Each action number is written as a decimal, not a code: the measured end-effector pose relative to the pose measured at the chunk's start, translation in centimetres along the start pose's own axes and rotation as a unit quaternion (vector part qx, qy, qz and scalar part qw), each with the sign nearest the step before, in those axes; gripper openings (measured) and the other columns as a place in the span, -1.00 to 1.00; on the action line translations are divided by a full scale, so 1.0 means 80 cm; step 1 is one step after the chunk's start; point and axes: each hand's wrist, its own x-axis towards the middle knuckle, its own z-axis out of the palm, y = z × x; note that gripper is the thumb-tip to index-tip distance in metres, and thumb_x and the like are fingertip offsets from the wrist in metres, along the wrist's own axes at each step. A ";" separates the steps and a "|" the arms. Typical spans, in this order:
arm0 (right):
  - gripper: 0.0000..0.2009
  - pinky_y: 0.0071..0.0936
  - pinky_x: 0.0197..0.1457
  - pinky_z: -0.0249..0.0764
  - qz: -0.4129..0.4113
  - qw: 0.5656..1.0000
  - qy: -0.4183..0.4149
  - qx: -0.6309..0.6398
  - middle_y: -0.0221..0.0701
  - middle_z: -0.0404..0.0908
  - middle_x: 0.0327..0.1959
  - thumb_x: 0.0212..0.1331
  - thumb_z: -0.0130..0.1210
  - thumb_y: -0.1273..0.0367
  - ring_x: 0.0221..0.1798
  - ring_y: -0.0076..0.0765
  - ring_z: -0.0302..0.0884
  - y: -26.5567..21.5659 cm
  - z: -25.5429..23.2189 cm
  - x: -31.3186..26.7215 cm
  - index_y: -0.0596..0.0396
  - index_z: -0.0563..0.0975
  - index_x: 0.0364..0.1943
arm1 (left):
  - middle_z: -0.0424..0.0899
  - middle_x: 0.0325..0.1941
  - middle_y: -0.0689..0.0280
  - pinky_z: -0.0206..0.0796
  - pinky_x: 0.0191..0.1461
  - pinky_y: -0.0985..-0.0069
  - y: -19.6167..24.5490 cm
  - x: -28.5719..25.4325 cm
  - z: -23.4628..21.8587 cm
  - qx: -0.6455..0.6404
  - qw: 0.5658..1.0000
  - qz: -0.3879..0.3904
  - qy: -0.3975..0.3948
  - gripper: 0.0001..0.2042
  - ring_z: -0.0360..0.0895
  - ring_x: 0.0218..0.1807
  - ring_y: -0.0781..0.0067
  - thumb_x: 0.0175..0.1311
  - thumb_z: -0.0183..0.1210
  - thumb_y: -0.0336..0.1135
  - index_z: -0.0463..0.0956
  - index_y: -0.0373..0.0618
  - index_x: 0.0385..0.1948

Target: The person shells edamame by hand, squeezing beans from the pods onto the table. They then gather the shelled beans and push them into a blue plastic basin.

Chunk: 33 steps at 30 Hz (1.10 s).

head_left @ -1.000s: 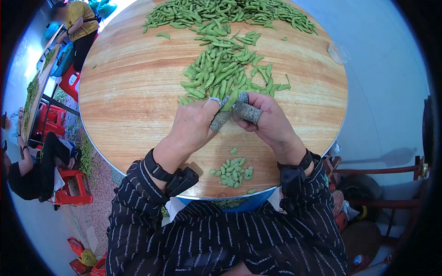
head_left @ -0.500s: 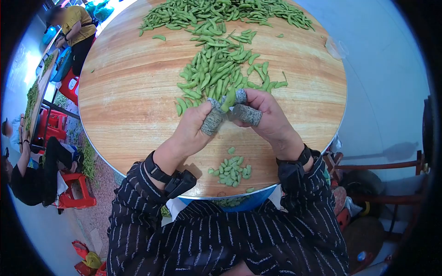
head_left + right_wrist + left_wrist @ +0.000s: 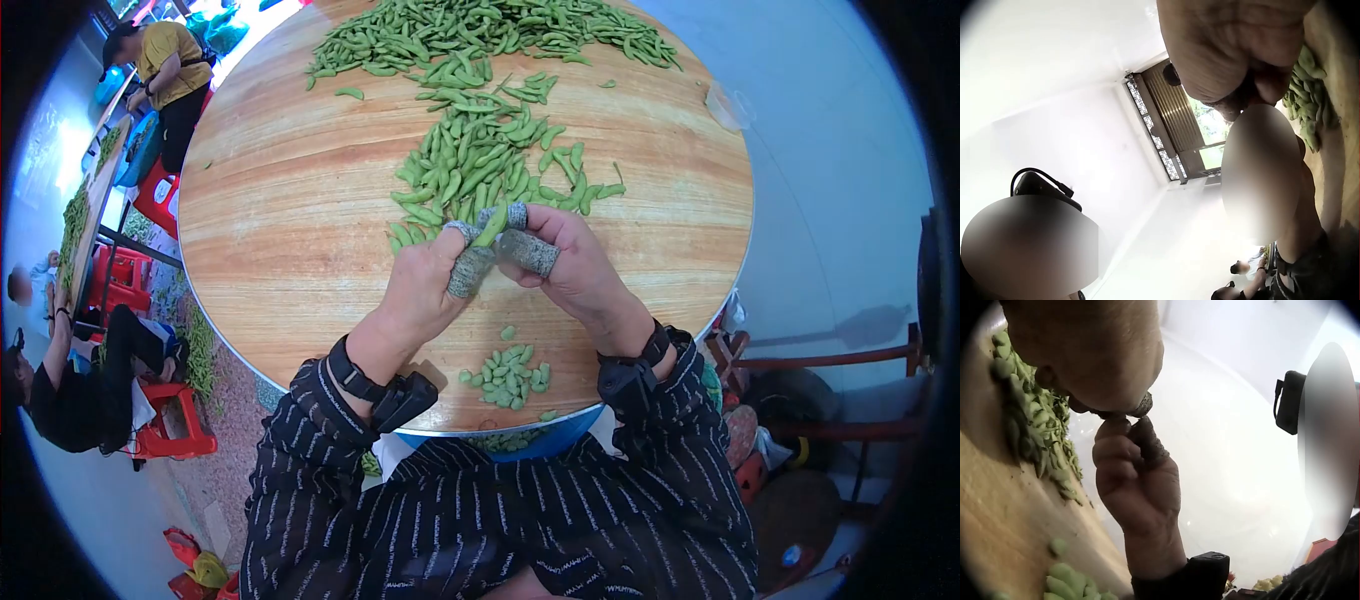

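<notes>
The person sits at a round wooden table [image 3: 300,240], and both hands meet over the middle of it. The left hand [image 3: 425,280] and the right hand [image 3: 570,265] pinch one green pod [image 3: 491,228] between them, a little above the table. The thumbs and first fingers curl round the pod, one hand at each end, probably so it can be squeezed open.

Grey cloth covers [image 3: 527,250] sit on the fingertips. I think they keep the fingers from getting sore.

A big pile of pods [image 3: 480,165] lies on the table just past the hands, close enough to grab the next one. More pods [image 3: 480,25] are spread along the far edge of the table.

A small heap of loose beans [image 3: 508,372] sits on the near edge of the table, between the wrists. It looks like beans drop there, kept apart from the full pods.

Other people [image 3: 170,70] sit off to the left of the table.
</notes>
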 end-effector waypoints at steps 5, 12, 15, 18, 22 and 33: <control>-0.91 -0.81 -0.51 0.15 0.015 0.999 -0.020 -0.041 -0.61 0.42 -0.55 0.07 -0.01 0.42 -0.53 -0.78 0.26 0.002 -0.007 0.002 0.05 0.47 -0.34 | 0.45 -0.57 0.03 0.27 -0.50 0.33 0.001 -0.001 0.000 0.031 0.999 0.006 -0.015 -0.85 0.44 -0.49 -0.02 -0.01 0.06 -0.42 0.33 -0.17 -0.39; -0.91 -0.77 -0.44 0.22 -0.024 0.999 -0.010 -0.030 -0.63 0.45 -0.52 0.04 0.03 0.45 -0.51 -0.76 0.28 0.001 -0.003 0.002 0.08 0.48 -0.34 | 0.39 -0.67 0.35 0.11 -0.60 0.66 -0.004 -0.004 0.009 -0.246 0.963 -0.112 -0.019 -0.87 0.33 -0.66 0.53 0.12 0.03 -0.33 0.36 -0.14 -0.36; -0.91 -0.79 -0.44 0.23 -0.033 0.998 0.019 -0.048 -0.62 0.45 -0.51 0.06 0.01 0.44 -0.51 -0.77 0.29 0.002 0.000 0.001 0.07 0.48 -0.33 | 0.35 -0.62 0.50 -0.01 -0.62 0.78 0.001 -0.006 0.009 -0.519 0.806 -0.282 -0.028 -0.85 0.19 -0.64 0.76 0.19 -0.03 -0.24 0.37 -0.10 -0.36; -0.91 -0.82 -0.47 0.21 -0.007 1.000 -0.009 0.000 -0.61 0.45 -0.51 0.08 -0.01 0.44 -0.52 -0.78 0.29 0.005 -0.006 0.001 0.06 0.48 -0.33 | 0.34 -0.59 0.52 -0.07 -0.63 0.81 0.011 -0.002 0.012 -0.541 0.786 -0.297 0.010 -0.83 0.14 -0.66 0.78 0.23 -0.07 -0.20 0.37 -0.07 -0.36; -0.93 -0.84 -0.53 0.15 0.004 1.000 -0.017 -0.004 -0.62 0.43 -0.55 0.09 -0.05 0.46 -0.54 -0.79 0.28 0.005 -0.005 0.000 0.05 0.47 -0.36 | 0.33 -0.61 0.51 -0.07 -0.63 0.80 0.001 -0.005 0.018 -0.527 0.802 -0.281 0.012 -0.83 0.15 -0.65 0.79 0.22 -0.05 -0.20 0.38 -0.08 -0.38; -0.95 -0.77 -0.51 0.17 -0.055 0.993 0.014 -0.100 -0.62 0.40 -0.57 0.06 -0.04 0.50 -0.56 -0.76 0.24 0.006 0.007 -0.002 0.08 0.45 -0.41 | 0.28 -0.70 0.48 -0.18 -0.72 0.77 0.002 -0.002 -0.002 -0.575 0.748 -0.311 -0.118 -0.70 0.06 -0.75 0.75 0.24 -0.10 -0.09 0.39 -0.16 -0.42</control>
